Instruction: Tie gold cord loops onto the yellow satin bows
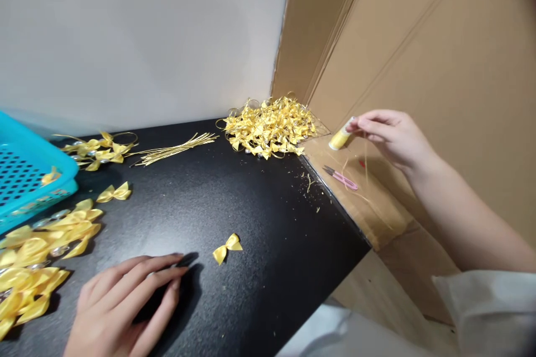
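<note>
Yellow spool (pixel 340 138) in right grip (pixel 387 134)

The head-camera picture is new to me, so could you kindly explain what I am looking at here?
The camera sits on a person's head and looks down at their own two bare hands; no machine is involved. The right hand reaches out to a yellow spool on a cardboard ledge, beside pink snips. The left hand rests on the black table, over a dark object I cannot identify. A single yellow bow lies near it, with more bows in a far pile and a blue basket at left.
</note>
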